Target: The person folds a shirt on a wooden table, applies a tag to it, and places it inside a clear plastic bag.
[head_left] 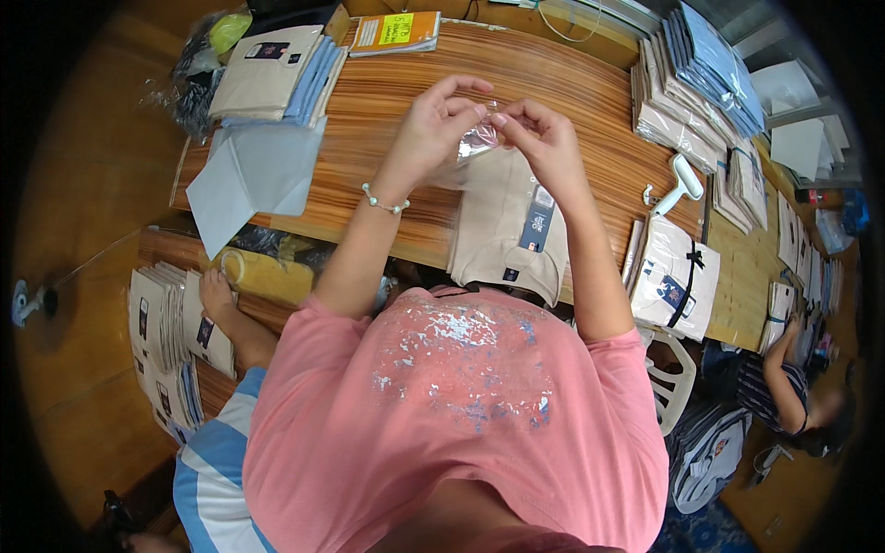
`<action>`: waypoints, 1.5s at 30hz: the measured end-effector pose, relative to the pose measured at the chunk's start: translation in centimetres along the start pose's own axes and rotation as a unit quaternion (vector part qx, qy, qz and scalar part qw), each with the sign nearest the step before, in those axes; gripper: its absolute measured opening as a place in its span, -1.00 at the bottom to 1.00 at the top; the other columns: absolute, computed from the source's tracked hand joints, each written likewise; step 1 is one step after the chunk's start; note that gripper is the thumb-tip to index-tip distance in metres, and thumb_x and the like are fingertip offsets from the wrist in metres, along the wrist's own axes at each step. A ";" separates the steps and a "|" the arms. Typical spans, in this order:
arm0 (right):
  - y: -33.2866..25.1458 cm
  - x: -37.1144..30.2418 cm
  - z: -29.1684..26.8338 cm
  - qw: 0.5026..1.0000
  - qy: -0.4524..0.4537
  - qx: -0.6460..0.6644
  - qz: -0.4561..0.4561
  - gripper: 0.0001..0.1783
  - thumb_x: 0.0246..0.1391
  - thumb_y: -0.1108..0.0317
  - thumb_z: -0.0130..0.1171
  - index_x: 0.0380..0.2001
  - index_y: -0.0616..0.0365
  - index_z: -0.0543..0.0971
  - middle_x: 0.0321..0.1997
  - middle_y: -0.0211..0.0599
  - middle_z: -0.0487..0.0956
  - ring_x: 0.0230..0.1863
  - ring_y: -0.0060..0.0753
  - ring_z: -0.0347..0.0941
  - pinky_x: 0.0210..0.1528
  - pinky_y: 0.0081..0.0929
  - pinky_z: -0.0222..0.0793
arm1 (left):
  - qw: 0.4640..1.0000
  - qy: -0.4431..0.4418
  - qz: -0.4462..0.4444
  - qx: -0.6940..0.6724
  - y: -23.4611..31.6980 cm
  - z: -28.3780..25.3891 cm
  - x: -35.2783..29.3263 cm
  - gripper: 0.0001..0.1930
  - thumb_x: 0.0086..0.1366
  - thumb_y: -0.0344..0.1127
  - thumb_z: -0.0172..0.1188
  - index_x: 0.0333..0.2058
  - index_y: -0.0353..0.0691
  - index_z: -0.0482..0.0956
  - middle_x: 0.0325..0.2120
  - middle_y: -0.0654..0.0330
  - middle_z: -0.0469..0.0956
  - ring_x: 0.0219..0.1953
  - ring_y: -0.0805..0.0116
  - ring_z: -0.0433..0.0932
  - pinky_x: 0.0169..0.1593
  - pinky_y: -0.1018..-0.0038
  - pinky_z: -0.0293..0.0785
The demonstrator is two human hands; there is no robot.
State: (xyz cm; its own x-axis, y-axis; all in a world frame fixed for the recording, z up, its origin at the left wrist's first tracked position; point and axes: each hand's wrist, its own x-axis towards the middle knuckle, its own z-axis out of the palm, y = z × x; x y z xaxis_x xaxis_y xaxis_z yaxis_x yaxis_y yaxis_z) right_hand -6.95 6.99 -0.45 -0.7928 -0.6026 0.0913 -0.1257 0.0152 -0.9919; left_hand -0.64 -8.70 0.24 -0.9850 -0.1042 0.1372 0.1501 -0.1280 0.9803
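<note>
A clear plastic bag (477, 141) is stretched between my two hands above the table. My left hand (431, 127), with a beaded bracelet at the wrist, pinches one side of it; my right hand (546, 138) pinches the other with thumb and fingers. Below them a folded beige shirt (487, 217) lies at the table's near edge, its collar toward me. A dark blue hang tag (537, 223) rests on the shirt, and a small dark label shows inside its neck. Part of the bag is blurred, so its full outline cannot be made out.
Folded beige and blue shirts (267, 76) and pale sheets (258, 170) sit at left, near an orange notebook (396, 33). At right are bagged shirts (678, 111), a white-handled roller (680, 187) and a tied bundle (673, 276). Other people's arms (247, 341) reach in from both sides.
</note>
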 end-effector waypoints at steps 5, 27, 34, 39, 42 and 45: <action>-0.2 -0.3 -0.5 0.997 0.012 0.070 -0.010 -0.81 0.06 0.34 0.15 -0.39 0.29 0.54 -0.61 -0.48 0.46 -0.57 -0.71 0.29 -0.49 -0.71 0.22 | 0.998 0.051 0.020 -0.010 1.2 0.4 -1.2 -0.91 0.17 -0.55 0.12 -0.33 -0.39 0.45 -0.39 0.19 0.53 -0.31 0.52 0.54 -0.27 0.68 0.47; -4.1 -3.2 -0.4 0.990 0.052 0.122 -0.037 -0.87 -0.02 0.46 0.21 -0.38 0.29 0.60 -0.59 -0.44 0.51 -0.62 -0.71 0.32 -0.56 -0.75 0.22 | 0.834 0.111 0.362 0.401 3.2 2.1 -1.9 -0.87 -0.07 -0.41 0.32 -0.46 -0.19 0.64 -0.53 0.26 0.52 -0.44 0.34 0.42 -0.38 0.49 0.39; -4.2 -3.4 -0.5 0.993 0.056 0.066 -0.079 -0.89 -0.05 0.48 0.22 -0.41 0.30 0.61 -0.48 -0.40 0.54 -0.52 -0.68 0.37 -0.47 -0.73 0.28 | 0.811 0.089 0.376 0.439 3.5 2.2 -1.8 -0.87 -0.07 -0.37 0.31 -0.46 -0.18 0.63 -0.52 0.29 0.52 -0.43 0.34 0.43 -0.32 0.47 0.39; -4.3 -3.5 -0.5 0.988 0.080 -0.053 -0.124 -0.89 -0.10 0.49 0.25 -0.44 0.29 0.62 -0.48 -0.36 0.54 -0.47 -0.63 0.40 -0.41 -0.69 0.30 | 0.771 0.076 0.403 0.487 3.5 2.0 -1.7 -0.86 -0.09 -0.39 0.29 -0.46 -0.19 0.62 -0.50 0.28 0.52 -0.41 0.34 0.44 -0.30 0.46 0.39; -4.5 -3.6 -0.4 0.984 0.091 -0.077 -0.129 -0.89 -0.12 0.49 0.26 -0.45 0.28 0.62 -0.50 -0.35 0.54 -0.49 -0.62 0.40 -0.42 -0.69 0.29 | 0.764 0.056 0.398 0.505 3.8 2.2 -1.8 -0.87 -0.09 -0.47 0.27 -0.47 -0.23 0.61 -0.49 0.24 0.52 -0.42 0.31 0.45 -0.34 0.48 0.40; -4.3 -3.7 -0.2 0.982 0.092 -0.098 -0.129 -0.89 -0.12 0.47 0.27 -0.45 0.27 0.62 -0.52 -0.36 0.52 -0.54 -0.65 0.34 -0.48 -0.70 0.23 | 0.768 0.041 0.387 0.508 3.8 2.1 -1.8 -0.90 -0.10 -0.49 0.25 -0.51 -0.25 0.59 -0.51 0.24 0.52 -0.43 0.31 0.45 -0.36 0.47 0.41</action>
State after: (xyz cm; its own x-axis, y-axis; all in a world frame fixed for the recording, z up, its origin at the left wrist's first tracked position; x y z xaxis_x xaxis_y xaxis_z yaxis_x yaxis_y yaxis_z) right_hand -3.63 9.34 3.51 -0.8112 -0.4528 0.3701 -0.4352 0.0447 -0.8992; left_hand 1.49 -6.94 4.02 -0.6190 0.1716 0.7664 0.5035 0.8357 0.2195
